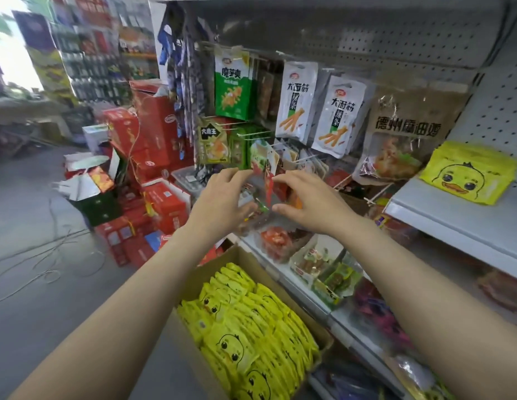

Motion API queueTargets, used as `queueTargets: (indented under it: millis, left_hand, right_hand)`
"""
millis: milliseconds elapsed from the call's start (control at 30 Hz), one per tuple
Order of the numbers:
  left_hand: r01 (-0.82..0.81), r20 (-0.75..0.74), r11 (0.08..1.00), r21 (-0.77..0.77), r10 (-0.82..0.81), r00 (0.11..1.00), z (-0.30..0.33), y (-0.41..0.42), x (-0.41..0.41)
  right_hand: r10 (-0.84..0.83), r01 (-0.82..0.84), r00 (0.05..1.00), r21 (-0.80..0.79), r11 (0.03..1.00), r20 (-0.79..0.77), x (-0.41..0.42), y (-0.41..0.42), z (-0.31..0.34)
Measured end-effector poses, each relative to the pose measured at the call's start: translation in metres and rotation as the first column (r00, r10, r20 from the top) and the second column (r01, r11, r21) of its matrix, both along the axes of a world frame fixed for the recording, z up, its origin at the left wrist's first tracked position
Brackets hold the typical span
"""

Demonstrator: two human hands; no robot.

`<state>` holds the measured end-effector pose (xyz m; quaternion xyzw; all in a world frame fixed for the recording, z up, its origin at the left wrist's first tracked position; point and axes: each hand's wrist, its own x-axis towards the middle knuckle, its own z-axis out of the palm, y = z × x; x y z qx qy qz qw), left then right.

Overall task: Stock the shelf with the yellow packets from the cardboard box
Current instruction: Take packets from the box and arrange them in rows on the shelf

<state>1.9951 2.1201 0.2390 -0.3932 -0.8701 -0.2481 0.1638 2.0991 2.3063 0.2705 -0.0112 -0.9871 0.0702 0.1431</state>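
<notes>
An open cardboard box (243, 255) at the bottom centre is packed with several yellow duck-face packets (251, 327). A small stack of the same yellow packets (468, 173) lies on the grey shelf (442, 217) at the right. Both my hands are raised in front of the hanging snacks. My left hand (219, 200) and my right hand (312, 203) together hold a clear packet with red and green print (261, 194), fingers curled round its sides. Neither hand touches a yellow packet.
Snack bags hang on pegboard hooks (297, 102) above my hands. Packaged foods (318, 261) lie on the lower shelf beside the box. Red gift cartons (153, 157) are piled on the floor at left, with loose cord (49, 255) on the aisle.
</notes>
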Motion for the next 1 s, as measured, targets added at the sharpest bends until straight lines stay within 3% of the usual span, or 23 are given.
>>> queueTargets:
  millis: [233,433,767,1000]
  left_hand:
    - [0.057,0.143,0.992,-0.111,-0.041,0.989,-0.057,-0.007,-0.138]
    - [0.159,0.327,0.963,-0.217,-0.081,0.942,-0.133,0.007,-0.212]
    - [0.312,0.691,0.888,-0.337,0.008,0.723,-0.301,0.027,-0.232]
    - [0.406,0.821,0.843,-0.352,0.07,0.567,-0.399,0.004,-0.223]
  right_hand:
    - [-0.09,0.102,0.982,-0.068,0.992,0.169,-0.139,-0.012,-0.063]
    - [-0.17,0.233,0.922,-0.146,0.962,0.347,-0.2,-0.001,-0.141]
    - [-0.106,0.37,0.71,-0.241,0.897,0.696,-0.211,0.017,-0.304]
    - [-0.008,0.503,0.599,-0.369,0.782,0.801,-0.214,-0.003,-0.408]
